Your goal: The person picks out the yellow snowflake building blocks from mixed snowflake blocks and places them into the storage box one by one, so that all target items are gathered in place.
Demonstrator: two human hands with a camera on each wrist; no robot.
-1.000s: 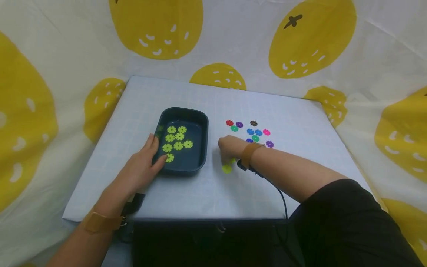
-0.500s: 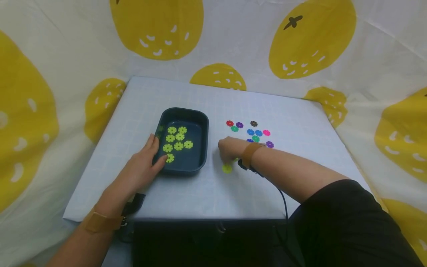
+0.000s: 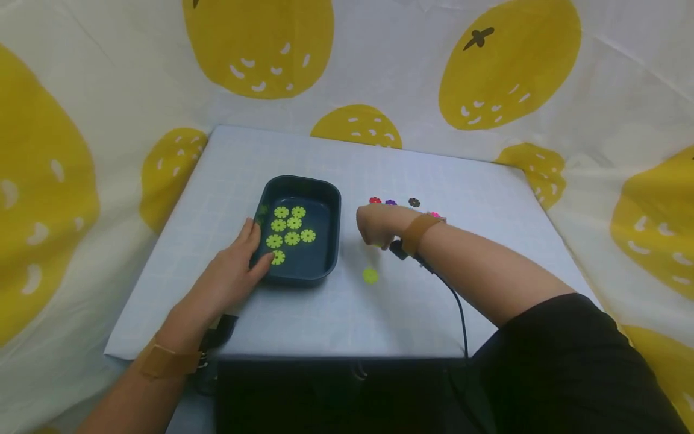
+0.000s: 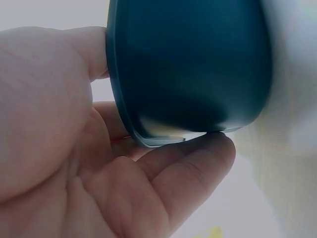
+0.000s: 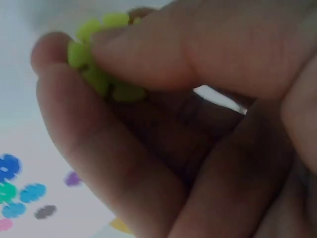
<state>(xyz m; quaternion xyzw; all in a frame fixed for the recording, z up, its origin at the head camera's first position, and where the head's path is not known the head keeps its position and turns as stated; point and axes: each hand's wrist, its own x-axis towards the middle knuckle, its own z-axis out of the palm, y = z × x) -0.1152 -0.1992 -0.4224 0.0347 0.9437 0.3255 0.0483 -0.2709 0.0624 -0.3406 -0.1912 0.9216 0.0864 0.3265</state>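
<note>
My left hand (image 3: 234, 264) holds the left side of a dark blue rectangular tray (image 3: 320, 259), thumb over the rim. From below, the left wrist view shows its fingers (image 4: 193, 181) against the outer wall of the tray. Several yellow-green notched flower discs (image 3: 292, 239) lie flat inside. To the right of the tray, above the table, my right hand (image 3: 384, 223) pinches a yellow-green flower disc (image 5: 94, 79) between thumb and fingertips. Another yellow-green disc (image 3: 370, 275) lies on the table nearer the front edge.
Beyond the right hand lie a red disc (image 3: 375, 200), a purple disc (image 3: 390, 202), a brown disc (image 3: 414, 202) and a pink disc (image 3: 435, 214). Blue discs (image 5: 32, 192) and a green disc (image 5: 7, 192) show in the right wrist view. A black cable (image 3: 461, 319) trails from the right wrist.
My right hand has lifted and moved slightly away from the front edge with a yellow-green disc, leaving the other on the table. The left hand keeps its hold on the tray.
</note>
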